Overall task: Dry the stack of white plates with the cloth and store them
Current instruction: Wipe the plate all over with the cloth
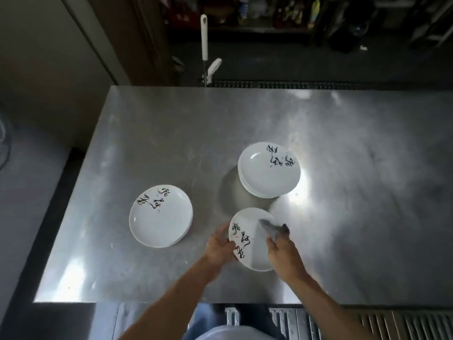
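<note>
Above the steel table [343, 148], my left hand [219, 246] grips the left rim of a white plate with black brush lettering [252, 251], held tilted. My right hand [282, 251] holds a grey cloth [273, 228] pressed on the plate's inner face near its right side. A stack of several matching plates [268, 171] stands on the table beyond the held plate. To the left, a lower stack of plates [160, 217] lies on the table.
A white-handled tool [204, 38] stands behind the table's far edge. Dark shelving with bottles [282, 11] runs along the back. A metal floor grate [367, 322] shows below the table's near edge. A wall [49, 69] is on the left.
</note>
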A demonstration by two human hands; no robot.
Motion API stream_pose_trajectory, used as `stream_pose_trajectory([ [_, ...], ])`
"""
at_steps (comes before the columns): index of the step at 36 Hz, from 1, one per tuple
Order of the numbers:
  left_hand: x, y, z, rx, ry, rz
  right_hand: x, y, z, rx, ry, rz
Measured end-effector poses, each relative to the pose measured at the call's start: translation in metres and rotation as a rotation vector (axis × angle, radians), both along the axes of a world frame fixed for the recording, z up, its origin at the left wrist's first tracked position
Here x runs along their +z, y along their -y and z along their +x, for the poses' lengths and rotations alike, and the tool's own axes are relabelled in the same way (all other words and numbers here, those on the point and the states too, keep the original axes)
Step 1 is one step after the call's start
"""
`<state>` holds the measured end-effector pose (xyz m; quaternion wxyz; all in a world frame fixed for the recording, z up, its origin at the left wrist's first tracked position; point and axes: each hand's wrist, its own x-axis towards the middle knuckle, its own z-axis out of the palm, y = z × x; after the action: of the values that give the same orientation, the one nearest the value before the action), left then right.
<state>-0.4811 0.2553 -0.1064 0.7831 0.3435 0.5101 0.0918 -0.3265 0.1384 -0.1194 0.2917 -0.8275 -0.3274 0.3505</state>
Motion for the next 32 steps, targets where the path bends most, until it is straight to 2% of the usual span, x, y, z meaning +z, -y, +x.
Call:
stream_pose_trajectory([
  [2, -0.004, 0.003, 0.002, -0.04, -0.005, 0.013, -0.013, -0.003, -0.005, 0.115, 0.124, -0.053],
  [6, -0.004, 0.004, 0.002, -0.06, -0.009, 0.034, -0.026, -0.016, -0.018, 0.296, 0.227, -0.094],
  [10, -0.004, -0.001, 0.0, -0.065, 0.004, 0.015, -0.022, -0.015, -0.027, 0.547, 0.177, -0.001],
  [14, -0.006, -0.011, -0.007, -0.054, -0.004, -0.011, -0.024, 0.011, -0.021, 0.753, 0.267, 0.016],
  [19, -0.003, -0.013, -0.017, -0.116, -0.043, 0.021, -0.032, 0.024, 0.002, 0.743, 0.318, -0.136],
  [24, -0.003, -0.008, -0.016, -0.097, -0.051, 0.031, -0.037, -0.027, -0.001, 0.54, 0.215, -0.264],
  [27, 0.001, -0.008, -0.015, -0.091, -0.029, 0.031, -0.035, -0.053, -0.013, 0.534, 0.225, -0.289],
  [30, 0.003, -0.012, -0.016, -0.112, 0.021, 0.033, -0.033, -0.055, -0.025, 0.669, 0.265, -0.235],
  [32, 0.003, -0.016, -0.019, -0.097, 0.041, -0.001, -0.03, -0.043, -0.027, 0.733, 0.22, -0.107],
])
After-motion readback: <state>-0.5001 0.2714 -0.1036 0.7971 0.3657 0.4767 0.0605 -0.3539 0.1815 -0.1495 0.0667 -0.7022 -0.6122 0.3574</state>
